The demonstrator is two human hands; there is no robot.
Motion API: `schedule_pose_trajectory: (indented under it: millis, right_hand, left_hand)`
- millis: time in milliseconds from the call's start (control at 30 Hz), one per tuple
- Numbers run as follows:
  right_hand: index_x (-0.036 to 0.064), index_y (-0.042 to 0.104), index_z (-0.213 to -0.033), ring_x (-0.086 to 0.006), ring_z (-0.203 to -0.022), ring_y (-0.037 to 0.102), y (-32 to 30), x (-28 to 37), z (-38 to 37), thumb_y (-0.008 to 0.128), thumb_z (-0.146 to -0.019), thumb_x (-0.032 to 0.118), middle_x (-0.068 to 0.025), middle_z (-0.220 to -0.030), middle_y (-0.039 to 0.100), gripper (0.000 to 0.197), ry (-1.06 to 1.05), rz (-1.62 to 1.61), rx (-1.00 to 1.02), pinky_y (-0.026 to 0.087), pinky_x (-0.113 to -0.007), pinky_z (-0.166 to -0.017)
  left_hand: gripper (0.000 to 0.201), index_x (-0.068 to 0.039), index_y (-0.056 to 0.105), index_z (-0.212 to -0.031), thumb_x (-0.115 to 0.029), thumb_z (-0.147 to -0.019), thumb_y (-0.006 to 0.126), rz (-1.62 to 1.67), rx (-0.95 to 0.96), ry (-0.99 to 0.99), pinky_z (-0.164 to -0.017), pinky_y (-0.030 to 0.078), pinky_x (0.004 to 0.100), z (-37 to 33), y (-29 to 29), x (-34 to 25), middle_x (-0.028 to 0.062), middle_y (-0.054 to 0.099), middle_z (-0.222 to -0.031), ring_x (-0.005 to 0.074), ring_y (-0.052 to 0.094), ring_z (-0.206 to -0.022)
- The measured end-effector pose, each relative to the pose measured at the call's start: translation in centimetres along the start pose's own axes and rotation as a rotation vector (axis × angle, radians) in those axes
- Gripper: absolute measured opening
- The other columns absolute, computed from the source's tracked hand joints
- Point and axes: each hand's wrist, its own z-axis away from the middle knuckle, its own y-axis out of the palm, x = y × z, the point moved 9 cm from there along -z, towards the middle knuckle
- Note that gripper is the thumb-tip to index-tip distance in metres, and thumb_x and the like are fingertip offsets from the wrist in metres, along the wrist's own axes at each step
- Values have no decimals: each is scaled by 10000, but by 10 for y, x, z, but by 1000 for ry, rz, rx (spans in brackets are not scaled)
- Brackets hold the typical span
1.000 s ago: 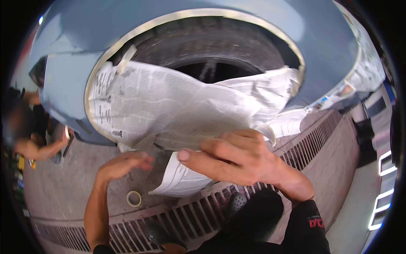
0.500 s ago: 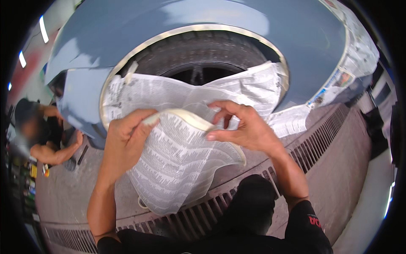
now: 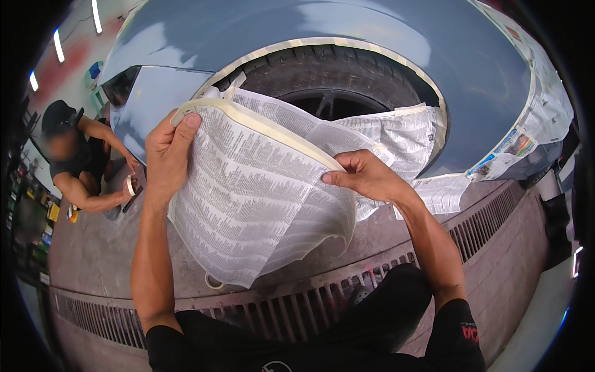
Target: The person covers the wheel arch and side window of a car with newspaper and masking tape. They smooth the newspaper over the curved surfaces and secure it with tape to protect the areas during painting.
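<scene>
A large newspaper sheet point(image 3: 242, 186) hangs between my hands in front of the car's wheel arch. Pale masking tape point(image 3: 273, 127) runs along its upper edge. My left hand point(image 3: 166, 152) pinches the taped upper left corner, thumb in front. My right hand point(image 3: 367, 178) grips the other end of the taped edge between thumb and fingers. Behind the sheet, more newspaper point(image 3: 409, 133) covers the lower part of the tire point(image 3: 328, 71). Masking tape point(image 3: 365, 44) also lines the arch of the grey-blue fender point(image 3: 260, 37).
At the left a person in a dark cap point(image 3: 77, 155) crouches by the car, a tape roll point(image 3: 130, 185) in one hand. Another roll point(image 3: 214, 283) lies on the floor below my sheet. A slotted drain grate point(image 3: 297, 310) crosses the floor. Newspaper point(image 3: 533, 124) covers the car's right end.
My hands have moved apart, stretching the taped edge straighter. The left hand and the sheet's left corner have risen, and my right hand has taken hold farther right. The view has shifted slightly.
</scene>
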Motion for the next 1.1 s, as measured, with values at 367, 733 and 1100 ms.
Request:
schedule_pose_trajectory:
  millis: [367,733,1100]
  right_hand:
    - [-11,805,-1138,-155,-876,733,-117,140,6,788,-1091,225,-69,-959,825,241,-271,453,-406,585,-344,-858]
    - [-2,826,-1256,-174,-985,783,-148,130,29,792,-1082,229,-103,-1052,860,291,-336,282,-654,615,-348,-915]
    - [48,870,-1152,-254,-848,783,-180,30,109,817,-1030,272,-111,-956,856,261,-304,66,-1219,602,-400,-837]
  left_hand:
    - [532,-23,714,-1484,-346,-1077,828,-934,-390,412,-1035,528,387,12,-19,-56,93,779,-1311,222,689,-1222]
    - [186,-115,788,-1178,-271,-1096,728,-964,5,744,-885,479,424,-46,211,-101,22,779,-1036,252,698,-983]
    - [200,-105,788,-1128,-275,-1147,684,-1245,30,708,-826,440,394,-61,229,-122,44,774,-994,238,679,-887]
